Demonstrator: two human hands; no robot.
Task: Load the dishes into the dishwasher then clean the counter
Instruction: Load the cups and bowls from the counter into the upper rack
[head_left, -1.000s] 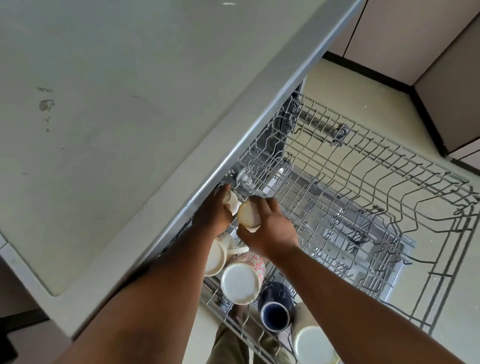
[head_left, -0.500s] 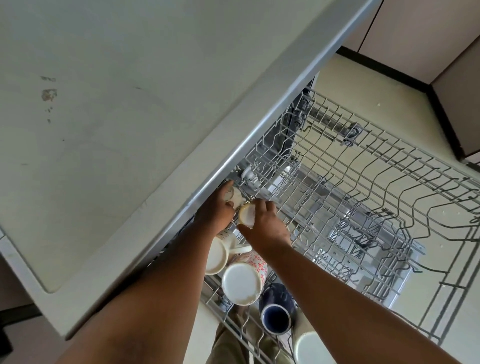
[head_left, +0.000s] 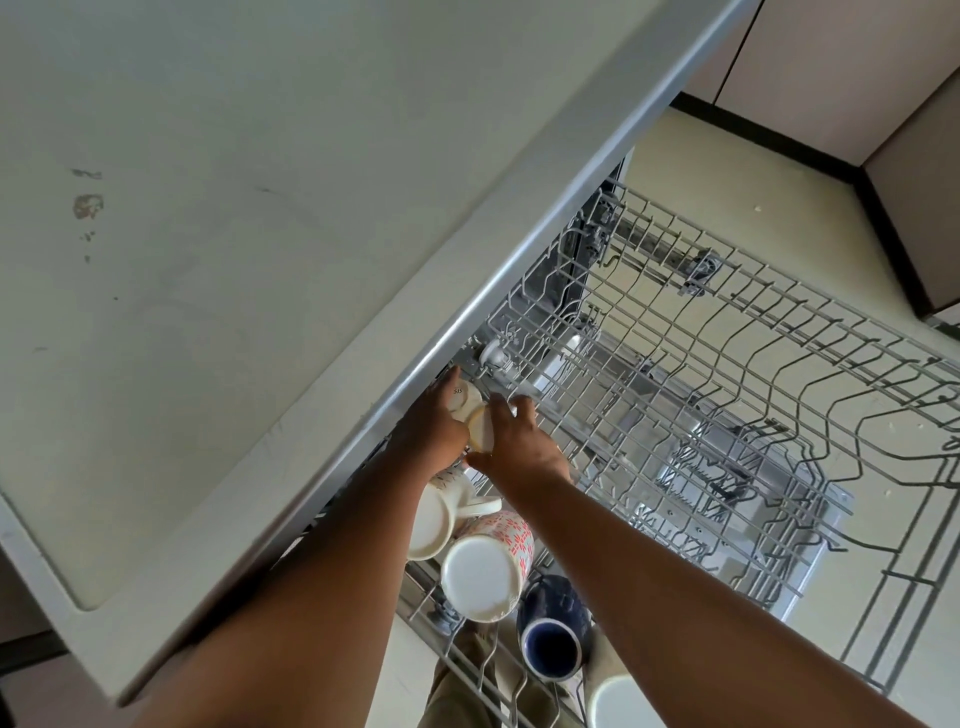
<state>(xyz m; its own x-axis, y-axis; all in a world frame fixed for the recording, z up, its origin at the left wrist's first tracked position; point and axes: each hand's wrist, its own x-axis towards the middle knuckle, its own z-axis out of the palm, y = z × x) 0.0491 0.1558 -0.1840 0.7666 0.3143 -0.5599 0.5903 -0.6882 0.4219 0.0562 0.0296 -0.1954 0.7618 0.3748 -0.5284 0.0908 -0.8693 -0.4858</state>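
Two small cream cups (head_left: 470, 410) side by side, bases up, at the wire rack's (head_left: 727, 395) back-left corner.

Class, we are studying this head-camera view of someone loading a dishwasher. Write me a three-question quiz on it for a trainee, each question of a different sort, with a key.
1. True or false: the dark blue ceramic mug lies in the grey wire upper rack.
2. Multiple choice: what does the right hand grip? A) a steel fork B) a small cream cup C) a green sponge
3. Fill in: the left hand holds another small cream cup close under the edge of the pale ____.

Key: 1 true; 2 B; 3 countertop
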